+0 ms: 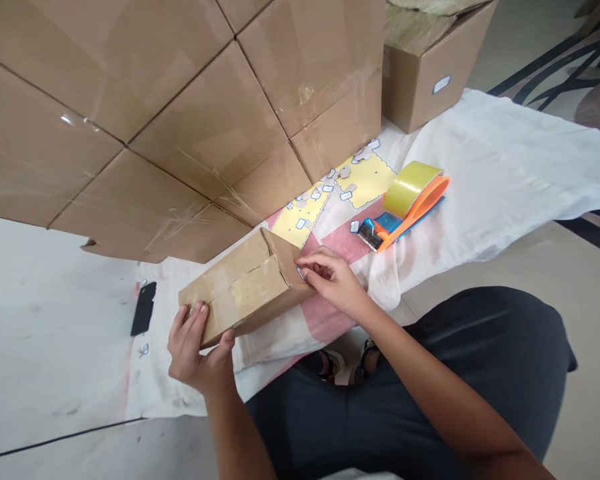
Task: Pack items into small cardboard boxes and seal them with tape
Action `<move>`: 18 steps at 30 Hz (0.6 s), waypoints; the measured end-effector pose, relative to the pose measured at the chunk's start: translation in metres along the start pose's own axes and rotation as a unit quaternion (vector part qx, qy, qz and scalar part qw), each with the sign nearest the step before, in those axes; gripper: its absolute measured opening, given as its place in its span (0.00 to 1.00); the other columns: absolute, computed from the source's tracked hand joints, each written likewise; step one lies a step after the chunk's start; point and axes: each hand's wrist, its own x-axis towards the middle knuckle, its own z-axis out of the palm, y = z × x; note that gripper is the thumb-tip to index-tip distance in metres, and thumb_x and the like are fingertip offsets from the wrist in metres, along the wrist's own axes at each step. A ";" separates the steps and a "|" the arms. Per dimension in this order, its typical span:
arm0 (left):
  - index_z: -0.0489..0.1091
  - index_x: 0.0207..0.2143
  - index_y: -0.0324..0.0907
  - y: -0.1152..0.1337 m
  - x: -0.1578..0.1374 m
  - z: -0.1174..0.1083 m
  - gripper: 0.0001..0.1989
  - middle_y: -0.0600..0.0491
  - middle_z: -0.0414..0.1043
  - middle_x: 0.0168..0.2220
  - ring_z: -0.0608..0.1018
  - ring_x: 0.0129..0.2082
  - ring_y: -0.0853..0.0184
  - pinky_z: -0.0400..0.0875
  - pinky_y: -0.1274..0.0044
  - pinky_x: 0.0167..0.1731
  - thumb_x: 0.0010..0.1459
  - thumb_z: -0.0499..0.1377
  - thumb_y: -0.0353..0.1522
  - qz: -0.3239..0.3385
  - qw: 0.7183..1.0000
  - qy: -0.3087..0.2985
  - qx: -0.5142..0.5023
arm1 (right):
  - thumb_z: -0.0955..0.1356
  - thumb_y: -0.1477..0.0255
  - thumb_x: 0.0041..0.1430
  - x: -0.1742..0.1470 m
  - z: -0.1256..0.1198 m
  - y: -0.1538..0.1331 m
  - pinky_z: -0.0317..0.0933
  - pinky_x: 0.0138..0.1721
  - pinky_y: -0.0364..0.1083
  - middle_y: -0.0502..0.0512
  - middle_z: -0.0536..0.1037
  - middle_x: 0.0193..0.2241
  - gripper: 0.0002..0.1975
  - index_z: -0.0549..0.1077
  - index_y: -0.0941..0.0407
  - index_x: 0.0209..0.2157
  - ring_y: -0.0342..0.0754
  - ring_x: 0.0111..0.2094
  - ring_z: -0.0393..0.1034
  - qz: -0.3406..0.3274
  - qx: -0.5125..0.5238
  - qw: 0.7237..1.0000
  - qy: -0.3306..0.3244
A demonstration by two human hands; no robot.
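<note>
A small cardboard box (253, 287) lies in front of me on the cloth, its taped top facing up. My left hand (197, 347) grips its near left end, with the fingers over the top and the thumb along the front side. At the box's right end, my right hand (333, 277) has thumb and fingertips pinched together. They hold a small white, blue-edged sticker (301, 273) against the cardboard, mostly hidden by the fingers.
Stacked cardboard boxes (205, 133) form a wall behind, and another labelled box (425, 80) stands at the back right. An orange tape dispenser (413, 217) with yellow tape lies near torn yellow sticker sheets (365, 180). A black phone-like object (143, 309) rests on the white cloth (520, 153).
</note>
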 end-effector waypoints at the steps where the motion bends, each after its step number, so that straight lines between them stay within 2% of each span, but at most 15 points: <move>1: 0.77 0.50 0.38 0.000 0.000 0.000 0.25 0.41 0.80 0.47 0.78 0.53 0.49 0.70 0.54 0.57 0.58 0.64 0.46 -0.001 1.000 0.000 -0.003 | 0.68 0.73 0.60 0.002 -0.003 0.000 0.64 0.36 0.46 0.55 0.74 0.38 0.09 0.80 0.54 0.41 0.45 0.36 0.69 -0.003 0.006 1.000 -0.011; 5: 0.76 0.50 0.38 0.000 0.002 -0.001 0.23 0.41 0.79 0.48 0.77 0.54 0.49 0.69 0.54 0.57 0.58 0.65 0.44 -0.005 1.000 -0.012 -0.015 | 0.69 0.74 0.59 0.004 -0.016 -0.003 0.65 0.40 0.47 0.55 0.76 0.40 0.10 0.79 0.53 0.43 0.46 0.41 0.71 -0.013 0.030 0.996 -0.081; 8: 0.76 0.51 0.39 0.000 0.002 -0.001 0.23 0.41 0.79 0.48 0.77 0.55 0.49 0.69 0.54 0.58 0.58 0.65 0.43 -0.008 1.000 -0.018 -0.016 | 0.70 0.74 0.59 0.003 -0.023 -0.005 0.65 0.38 0.46 0.55 0.76 0.41 0.12 0.78 0.54 0.45 0.45 0.38 0.71 -0.013 0.026 0.992 -0.125; 12: 0.76 0.50 0.38 0.000 0.001 0.000 0.24 0.41 0.79 0.48 0.77 0.55 0.49 0.69 0.55 0.58 0.58 0.64 0.45 -0.014 1.000 -0.019 -0.002 | 0.69 0.75 0.60 0.001 -0.028 -0.007 0.65 0.38 0.46 0.55 0.75 0.42 0.12 0.77 0.55 0.46 0.44 0.37 0.70 -0.009 -0.002 0.993 -0.119; 15: 0.77 0.49 0.37 0.001 0.002 0.001 0.25 0.41 0.80 0.47 0.78 0.54 0.49 0.70 0.55 0.57 0.58 0.64 0.46 -0.013 1.000 -0.012 -0.004 | 0.66 0.77 0.62 0.002 -0.039 -0.010 0.64 0.41 0.48 0.55 0.75 0.40 0.11 0.77 0.54 0.44 0.47 0.39 0.69 -0.038 -0.109 0.986 -0.117; 18: 0.77 0.48 0.37 0.000 0.002 0.002 0.26 0.41 0.80 0.46 0.78 0.53 0.49 0.71 0.55 0.56 0.57 0.64 0.48 -0.019 1.000 -0.007 0.004 | 0.62 0.81 0.63 0.003 -0.050 -0.012 0.60 0.45 0.51 0.57 0.74 0.40 0.16 0.79 0.54 0.43 0.52 0.46 0.65 -0.084 -0.266 0.950 -0.139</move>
